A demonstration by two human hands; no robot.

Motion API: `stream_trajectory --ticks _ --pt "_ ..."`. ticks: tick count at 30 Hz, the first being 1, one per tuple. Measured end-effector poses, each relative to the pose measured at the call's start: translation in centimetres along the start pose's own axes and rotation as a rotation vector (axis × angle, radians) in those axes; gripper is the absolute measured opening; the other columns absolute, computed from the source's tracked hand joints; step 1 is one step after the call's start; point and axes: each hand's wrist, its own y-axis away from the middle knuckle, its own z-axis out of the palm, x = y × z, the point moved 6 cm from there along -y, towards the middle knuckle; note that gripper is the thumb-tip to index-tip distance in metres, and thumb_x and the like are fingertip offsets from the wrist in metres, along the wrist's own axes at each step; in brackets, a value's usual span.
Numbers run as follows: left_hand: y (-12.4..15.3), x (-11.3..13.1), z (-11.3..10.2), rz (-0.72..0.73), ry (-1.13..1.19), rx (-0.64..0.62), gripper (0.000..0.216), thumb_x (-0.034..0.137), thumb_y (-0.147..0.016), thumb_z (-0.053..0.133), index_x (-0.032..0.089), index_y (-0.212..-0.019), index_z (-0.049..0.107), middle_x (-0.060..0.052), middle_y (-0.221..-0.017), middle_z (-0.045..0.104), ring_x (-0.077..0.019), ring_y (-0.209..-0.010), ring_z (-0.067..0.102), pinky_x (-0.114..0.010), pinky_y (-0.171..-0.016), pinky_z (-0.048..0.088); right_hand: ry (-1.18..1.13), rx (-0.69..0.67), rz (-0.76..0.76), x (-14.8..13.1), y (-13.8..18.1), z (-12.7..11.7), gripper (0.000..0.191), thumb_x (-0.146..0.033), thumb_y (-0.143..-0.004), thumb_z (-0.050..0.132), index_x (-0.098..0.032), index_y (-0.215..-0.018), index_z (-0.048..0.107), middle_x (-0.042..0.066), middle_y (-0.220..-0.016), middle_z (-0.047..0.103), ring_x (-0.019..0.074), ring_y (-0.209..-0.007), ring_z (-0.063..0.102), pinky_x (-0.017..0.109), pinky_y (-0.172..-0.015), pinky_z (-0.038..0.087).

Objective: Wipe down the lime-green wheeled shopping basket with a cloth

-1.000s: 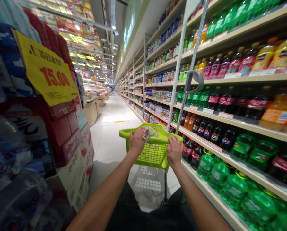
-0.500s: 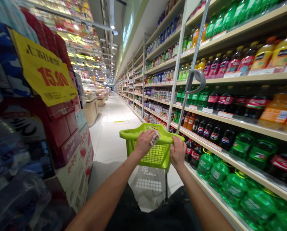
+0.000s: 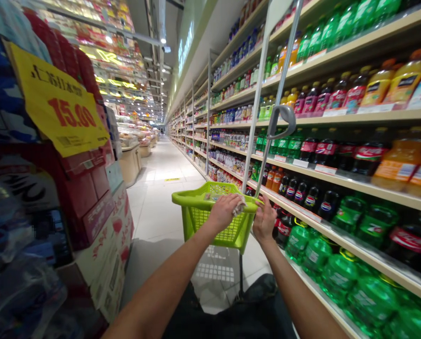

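Note:
A lime-green shopping basket [image 3: 192,214] on a thin stand is in front of my legs. My left hand [image 3: 226,212] is closed on a crumpled white cloth [image 3: 239,206], which looks like a rag or tissue, and presses it to the near rim right of the middle. At the right corner, my right hand [image 3: 265,220] has its fingers raised and partly bent, beside the rim and the foot of a metal pole [image 3: 263,174]. A grey loop handle [image 3: 281,121] sits higher on that pole. Something pale [image 3: 212,196] shows inside the basket, too small to name.
Drink shelves [image 3: 337,172] run along the right, with large green bottles [image 3: 341,270] on the lowest level. Stacked cartons [image 3: 97,214] and a yellow price sign [image 3: 60,106] stand close on the left. A tiled aisle [image 3: 157,188] leads ahead, past a display counter [image 3: 131,162].
My left hand has slid the cloth rightward along the rim. My right hand's fingers have lifted from their hold over the rim's corner. The view has shifted slightly.

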Motion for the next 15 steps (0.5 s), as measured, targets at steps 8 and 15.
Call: stream_trajectory --ticks 8,15 --pt "-0.4 1.6 0.9 0.053 0.013 -0.010 0.028 0.022 -0.083 0.046 0.019 -0.110 0.053 -0.007 -0.116 0.058 -0.0190 -0.109 0.050 -0.037 -0.091 0.040 0.058 -0.030 -0.011 -0.3 0.2 0.4 0.047 -0.031 -0.087 0.024 -0.016 -0.130 0.032 0.011 -0.110 0.059 0.0195 -0.093 0.058 0.037 -0.084 0.030" --pt "2.7 -5.0 -3.2 -0.192 0.002 0.196 0.028 0.018 -0.080 0.049 0.017 -0.106 0.056 -0.009 -0.113 0.060 -0.0206 -0.105 0.054 -0.040 -0.090 0.042 0.175 -0.124 -0.096 -2.2 0.0 1.6 0.037 -0.028 -0.087 0.027 -0.018 -0.116 0.048 0.009 -0.112 0.060 0.0191 -0.103 0.053 0.038 -0.090 0.026"
